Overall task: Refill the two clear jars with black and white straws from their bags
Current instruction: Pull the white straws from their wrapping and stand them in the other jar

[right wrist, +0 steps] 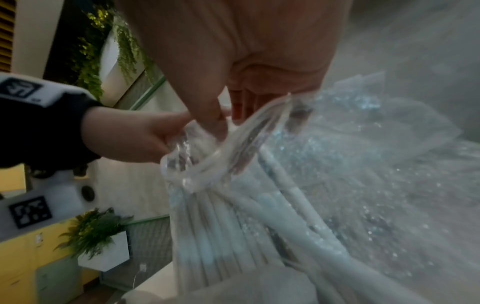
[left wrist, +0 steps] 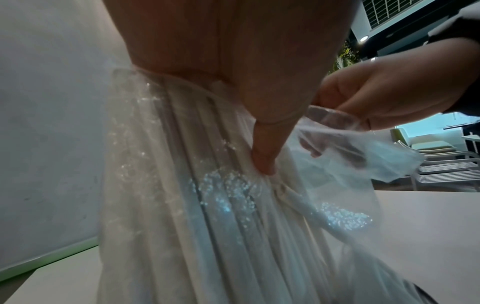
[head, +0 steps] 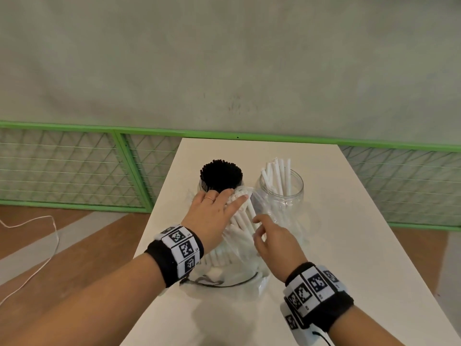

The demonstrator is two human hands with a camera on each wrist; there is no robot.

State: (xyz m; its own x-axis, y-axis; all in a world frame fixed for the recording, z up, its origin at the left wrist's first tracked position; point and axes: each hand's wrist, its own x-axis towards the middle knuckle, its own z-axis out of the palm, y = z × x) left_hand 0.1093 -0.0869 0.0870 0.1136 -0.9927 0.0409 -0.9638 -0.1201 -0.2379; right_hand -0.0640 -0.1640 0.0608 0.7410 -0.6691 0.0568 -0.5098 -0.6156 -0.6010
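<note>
A clear plastic bag (head: pixel 240 245) of white straws (head: pixel 243 218) stands tilted on the white table (head: pixel 324 245), in front of two clear jars. My left hand (head: pixel 217 208) grips the bundle of white straws (left wrist: pixel 207 205) near its top. My right hand (head: pixel 272 239) pinches the bag's clear rim (right wrist: pixel 233 135) and holds it away from the straws (right wrist: pixel 233 222). The left jar (head: pixel 220 177) is packed with black straws. The right jar (head: pixel 282 188) holds several white straws leaning inside.
A green wire-mesh fence (head: pixel 74 166) runs behind the table below a grey wall. A white cord (head: pixel 47 236) lies on the brown floor at the left. A flattened clear bag with a black line (head: pixel 224 283) lies on the table under the straw bag.
</note>
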